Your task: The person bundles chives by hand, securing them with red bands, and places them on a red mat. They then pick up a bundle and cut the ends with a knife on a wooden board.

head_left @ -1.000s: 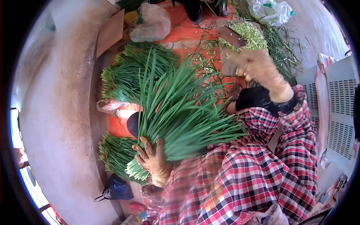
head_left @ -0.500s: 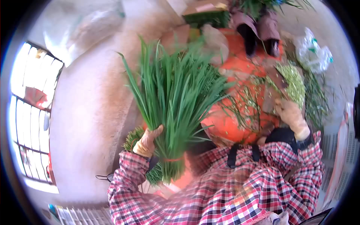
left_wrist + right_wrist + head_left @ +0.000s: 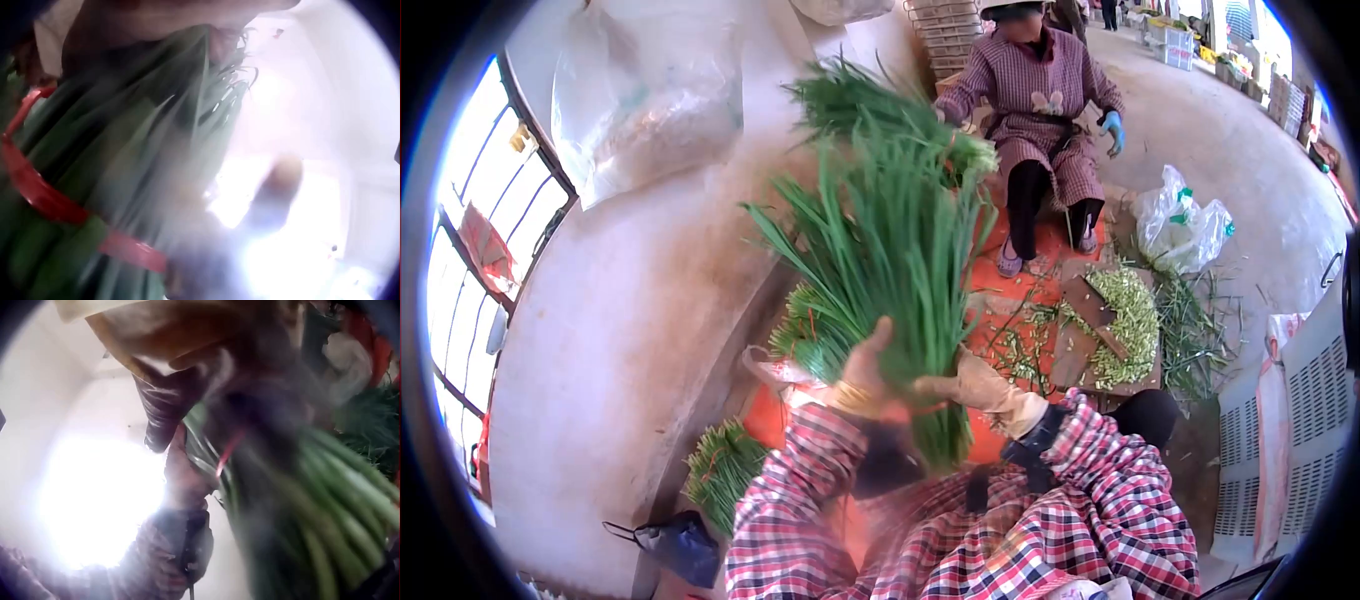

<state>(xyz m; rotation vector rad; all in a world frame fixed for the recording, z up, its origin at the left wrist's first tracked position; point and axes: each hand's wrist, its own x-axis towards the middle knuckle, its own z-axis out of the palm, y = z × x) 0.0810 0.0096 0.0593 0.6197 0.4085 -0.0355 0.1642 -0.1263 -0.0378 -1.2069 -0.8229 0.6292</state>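
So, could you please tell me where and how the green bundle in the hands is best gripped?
Probably around the stalks close to the red band, one hand from each side: the bundle is gathered narrow there, while the leaves fan out wide beyond it and would likely bend. In the head view, the left hand and right hand meet it from opposite sides.

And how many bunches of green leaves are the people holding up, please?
2: the near bunch, between the wearer's left hand and right hand; the far bunch, with the person opposite.
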